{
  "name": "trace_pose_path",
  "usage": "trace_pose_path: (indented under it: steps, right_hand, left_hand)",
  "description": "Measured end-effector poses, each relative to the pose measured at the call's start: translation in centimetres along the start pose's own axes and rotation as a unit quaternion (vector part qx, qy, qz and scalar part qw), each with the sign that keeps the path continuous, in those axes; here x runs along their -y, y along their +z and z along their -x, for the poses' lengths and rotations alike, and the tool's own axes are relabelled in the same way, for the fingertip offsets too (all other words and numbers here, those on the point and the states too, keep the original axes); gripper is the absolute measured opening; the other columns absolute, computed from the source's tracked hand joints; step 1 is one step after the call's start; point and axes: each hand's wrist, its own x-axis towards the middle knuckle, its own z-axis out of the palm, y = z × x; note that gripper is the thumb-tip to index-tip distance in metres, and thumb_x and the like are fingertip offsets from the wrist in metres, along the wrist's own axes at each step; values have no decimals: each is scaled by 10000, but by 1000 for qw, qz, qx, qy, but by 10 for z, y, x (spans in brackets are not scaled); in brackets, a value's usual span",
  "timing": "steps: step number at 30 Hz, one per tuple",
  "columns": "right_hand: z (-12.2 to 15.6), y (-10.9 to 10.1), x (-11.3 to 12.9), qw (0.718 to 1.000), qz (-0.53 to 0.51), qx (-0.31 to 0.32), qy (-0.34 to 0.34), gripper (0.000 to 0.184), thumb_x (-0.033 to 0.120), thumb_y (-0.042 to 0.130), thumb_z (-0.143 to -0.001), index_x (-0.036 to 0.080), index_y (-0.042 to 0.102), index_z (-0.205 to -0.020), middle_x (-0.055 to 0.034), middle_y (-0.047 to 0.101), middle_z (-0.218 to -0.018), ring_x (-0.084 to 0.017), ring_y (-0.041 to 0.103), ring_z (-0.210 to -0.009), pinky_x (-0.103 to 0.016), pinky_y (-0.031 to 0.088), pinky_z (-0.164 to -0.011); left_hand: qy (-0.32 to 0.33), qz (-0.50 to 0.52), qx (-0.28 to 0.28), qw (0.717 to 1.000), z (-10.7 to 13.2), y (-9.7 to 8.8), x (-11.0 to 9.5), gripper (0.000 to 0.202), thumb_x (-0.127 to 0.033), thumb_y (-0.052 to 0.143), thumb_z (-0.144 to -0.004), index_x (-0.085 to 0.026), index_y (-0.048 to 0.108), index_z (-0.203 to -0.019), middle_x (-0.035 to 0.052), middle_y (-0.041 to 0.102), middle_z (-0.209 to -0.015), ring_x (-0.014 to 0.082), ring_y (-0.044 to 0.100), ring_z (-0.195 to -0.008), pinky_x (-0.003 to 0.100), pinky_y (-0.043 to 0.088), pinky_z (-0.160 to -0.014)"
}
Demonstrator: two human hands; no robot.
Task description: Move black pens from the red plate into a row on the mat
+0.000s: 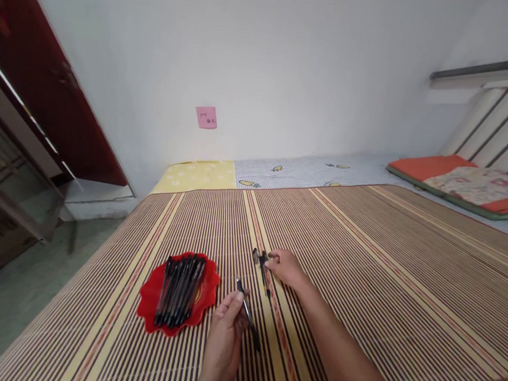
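Red and scalloped, a plate [149, 300] holds a bundle of black pens [178, 290], overlapping too closely to count. Just right of it, the left hand [226, 317] holds a dark, silver-tipped pen [248, 316] between thumb and fingers. The right hand [286, 267] is pinched narrow at the loose dark pens [266, 279] lying ahead; whether it grips one, I cannot tell. Both forearms are cut off below. The striped mat [362, 271] spreads rightward with room beside the right arm; its left edge borders the floor [6, 323].
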Motion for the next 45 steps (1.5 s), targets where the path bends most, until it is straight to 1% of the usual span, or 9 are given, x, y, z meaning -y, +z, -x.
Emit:
trace_pose_path:
  steps: [4, 9, 14, 21, 28, 34, 40, 42, 45]
  right_hand:
    - [-1, 5, 5, 1000, 5, 9, -6, 241, 203, 695, -787, 174, 774, -1012, -57, 776, -901, -182, 698, -793, -250, 460, -697]
    - [-5, 9, 11, 1000, 15, 13, -17, 186, 216, 674, -824, 165, 776, -970, -73, 777, -953, -187, 698, -854, -239, 442, -700]
    - [6, 3, 12, 999, 34, 7, -11, 229, 243, 648, -845, 144, 759, -1020, -83, 762, -919, -194, 697, -815, -247, 443, -681]
    - [12, 17, 36, 995, 84, -46, -14, 567, 438, 643, -866, 151, 593, -1352, -167, 611, -1325, -307, 578, -1198, -331, 458, -885]
    - [1, 33, 43, 989, 124, -47, -61, 439, 259, 695, -808, 164, 664, -1236, -161, 629, -1244, -313, 549, -1196, -374, 421, -986]
    - [0, 30, 32, 996, 62, -49, -49, 545, 297, 665, -825, 117, 596, -1334, -187, 614, -1303, -319, 540, -1249, -382, 420, -1014]
    - [26, 2, 14, 998, -35, -41, -27, 393, 311, 501, -895, 144, 658, -1215, -143, 704, -1163, -233, 683, -1025, -304, 509, -822]
    - [53, -6, 12, 995, -96, -5, -37, 331, 341, 464, -911, 162, 690, -1075, -89, 735, -942, -197, 696, -818, -283, 511, -713]
    - [100, -8, 15, 971, -215, 89, -48, 324, 430, 465, -930, 186, 643, -813, -11, 646, -694, -148, 599, -583, -258, 453, -568]
  left_hand:
    - [3, -1, 10, 1000, -1, -1, 1, 440, -358, 969, -504, -140, 739, -809, 7, 718, -746, 78, 591, -591, 185, 457, -528]
    - [3, 14, 11, 1000, -3, -4, 2, 416, -327, 973, -507, -142, 745, -802, 33, 753, -815, 104, 657, -692, 192, 509, -611]
    - [-2, 12, 13, 1000, -3, -2, 2, 417, -339, 971, -505, -146, 744, -796, 16, 735, -734, 97, 634, -619, 183, 471, -525]
    - [3, 26, -17, 1000, 1, 4, -1, 456, -309, 991, -440, -140, 749, -787, 39, 767, -794, 132, 690, -706, 217, 552, -637]
    - [-6, 32, -19, 999, 0, 5, -1, 476, -323, 1001, -401, -141, 755, -766, 37, 773, -771, 124, 694, -683, 209, 566, -657]
    - [-7, 19, -1, 1000, -3, 0, 0, 462, -345, 988, -448, -137, 768, -798, 26, 756, -747, 104, 668, -639, 193, 535, -611]
    - [0, 1, 4, 1000, -7, -3, 2, 495, -375, 981, -448, -137, 773, -829, 55, 754, -806, 138, 677, -697, 205, 498, -568]
    - [8, -6, 8, 1000, -7, -2, 1, 506, -382, 981, -447, -131, 771, -833, 39, 733, -773, 120, 650, -667, 197, 484, -560]
    - [32, -21, 24, 999, -6, 0, 0, 503, -404, 972, -467, -125, 765, -830, -20, 656, -648, 66, 556, -562, 168, 434, -518]
